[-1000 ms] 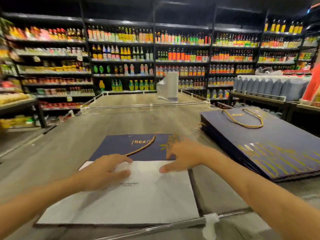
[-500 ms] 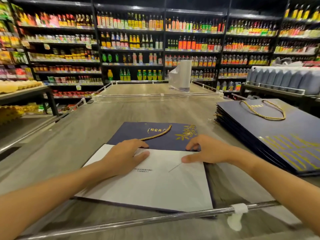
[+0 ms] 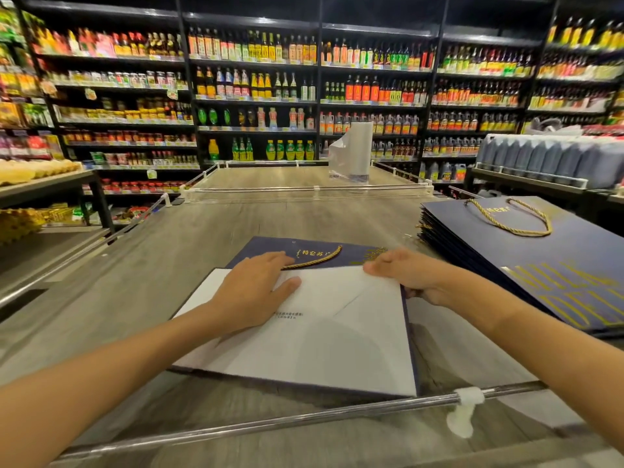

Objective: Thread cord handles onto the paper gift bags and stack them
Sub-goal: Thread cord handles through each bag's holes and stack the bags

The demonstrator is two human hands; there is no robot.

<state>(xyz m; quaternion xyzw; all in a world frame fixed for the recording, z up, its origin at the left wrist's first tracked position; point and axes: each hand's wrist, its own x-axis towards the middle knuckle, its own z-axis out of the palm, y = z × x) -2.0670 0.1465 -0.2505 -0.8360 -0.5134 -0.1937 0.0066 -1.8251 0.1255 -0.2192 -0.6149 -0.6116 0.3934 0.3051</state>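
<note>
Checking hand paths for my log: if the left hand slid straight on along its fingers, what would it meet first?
The gold cord handle lying on the navy gift bag; the left hand's fingertips look nearly in contact with it.

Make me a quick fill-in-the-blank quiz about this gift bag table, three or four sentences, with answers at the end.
1. The left hand rests flat on the ____ panel of the bag.
2. The right hand grips that bag's edge, near its ____ cord.
3. The stack of bags lies on the person's ____ side.
4. The roll of plastic bags stands at the ____ end of the table.

Missing words: white; gold; right; far.
</note>
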